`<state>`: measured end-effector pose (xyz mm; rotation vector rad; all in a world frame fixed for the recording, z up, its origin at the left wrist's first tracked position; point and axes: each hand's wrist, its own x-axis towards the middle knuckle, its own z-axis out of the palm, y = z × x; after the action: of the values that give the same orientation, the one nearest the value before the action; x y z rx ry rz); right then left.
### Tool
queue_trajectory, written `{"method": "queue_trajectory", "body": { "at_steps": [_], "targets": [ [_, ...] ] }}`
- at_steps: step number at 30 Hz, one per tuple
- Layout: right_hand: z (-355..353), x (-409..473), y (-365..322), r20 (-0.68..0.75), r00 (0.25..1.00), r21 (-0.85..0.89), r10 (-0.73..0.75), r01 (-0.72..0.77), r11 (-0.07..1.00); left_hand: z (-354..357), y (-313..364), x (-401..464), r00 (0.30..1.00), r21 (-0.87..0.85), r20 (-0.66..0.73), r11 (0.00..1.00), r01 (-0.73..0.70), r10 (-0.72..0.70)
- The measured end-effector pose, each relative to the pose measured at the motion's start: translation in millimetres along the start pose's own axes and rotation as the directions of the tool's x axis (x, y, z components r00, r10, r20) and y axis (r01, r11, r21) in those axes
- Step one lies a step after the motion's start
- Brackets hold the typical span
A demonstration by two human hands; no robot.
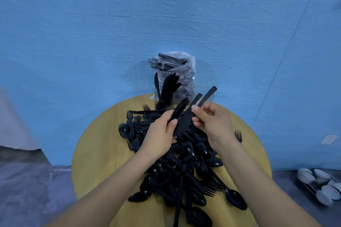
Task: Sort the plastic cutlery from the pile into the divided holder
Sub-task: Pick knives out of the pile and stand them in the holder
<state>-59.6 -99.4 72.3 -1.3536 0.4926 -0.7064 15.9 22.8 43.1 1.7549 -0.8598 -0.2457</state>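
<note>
A pile of black plastic cutlery (184,167), forks, spoons and knives mixed, covers the middle of a round wooden table (96,153). Above the pile my left hand (160,132) grips the blade ends of black knives (181,121). My right hand (212,121) pinches the handles of the same bundle, whose ends stick up to the right. Behind the hands stands a clear divided holder (164,97) at the table's far edge, with several black pieces upright in its left compartment.
A clear plastic bag (177,68) with more black cutlery leans behind the holder against the blue wall. On the floor at the lower right lies a wire rack with white bowls (319,184). Bare wood shows on the table's left side.
</note>
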Motion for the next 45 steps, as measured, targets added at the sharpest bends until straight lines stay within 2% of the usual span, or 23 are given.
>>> {"method": "queue_trajectory", "body": {
  "at_steps": [5, 8, 12, 17, 22, 25, 28, 30, 32, 36, 40, 45],
  "targets": [
    [3.6, 1.4, 6.5, -0.068, 0.997, 0.01, -0.024, 0.025, 1.0, 3.4, 4.0, -1.9, 0.998, -0.028, 0.048, 0.999, -0.042, 0.043],
    [5.2, 2.6, 9.1, -0.095, 0.995, 0.009, 0.02, -0.019, 1.0, 4.8, 3.9, -1.7, 0.997, -0.02, 0.056, 0.998, -0.056, 0.057],
    [2.1, 4.9, 9.7, -0.044, 0.994, 0.011, 0.098, -0.098, 0.995, 5.4, 1.4, -1.7, 0.996, -0.047, 0.089, 0.999, -0.01, 0.014],
    [0.9, 4.5, 11.6, -0.048, 0.989, 0.006, 0.137, -0.137, 0.991, 6.7, -0.3, -2.4, 0.996, -0.065, 0.092, 0.998, 0.011, -0.005],
    [4.1, 1.6, 16.0, -0.014, 0.985, 0.03, 0.174, -0.173, 0.984, 4.2, -10.1, -0.6, 0.996, -0.017, 0.087, 0.999, 0.033, -0.031],
    [7.5, -0.8, 21.6, 0.014, 0.982, -0.018, 0.188, -0.187, 0.982, 3.4, -12.2, -2.5, 0.996, -0.051, 0.079, 0.997, 0.051, -0.047],
    [6.0, -2.1, 24.5, -0.02, 0.979, -0.05, 0.202, -0.203, 0.978, 0.3, -14.5, -4.8, 0.997, -0.018, 0.043, 0.998, 0.066, -0.065],
    [0.7, -1.2, 21.5, -0.079, 0.975, 0.01, 0.209, -0.209, 0.978, -4.8, -17.6, -5.6, 0.995, -0.008, -0.003, 0.995, 0.095, -0.095],
    [-4.0, 0.0, 16.2, -0.122, 0.964, 0.164, 0.235, -0.214, 0.963, -9.3, -19.1, -6.6, 0.992, -0.02, -0.031, 0.993, 0.119, -0.119],
    [-0.9, -3.6, 9.4, -0.107, 0.954, 0.422, 0.279, -0.21, 0.882, -8.1, -16.3, -7.6, 0.985, -0.204, -0.051, 0.967, 0.151, -0.164],
    [1.4, -8.9, 7.6, -0.065, 0.974, 0.47, 0.217, -0.162, 0.868, -12.8, -20.2, -7.5, 0.969, -0.337, -0.095, 0.923, 0.186, -0.23],
    [12.0, -14.5, 12.9, 0.048, 0.999, 0.494, 0.019, -0.04, 0.868, -17.8, -15.6, -4.7, 0.963, -0.412, -0.124, 0.896, 0.169, -0.239]
  ]
}}
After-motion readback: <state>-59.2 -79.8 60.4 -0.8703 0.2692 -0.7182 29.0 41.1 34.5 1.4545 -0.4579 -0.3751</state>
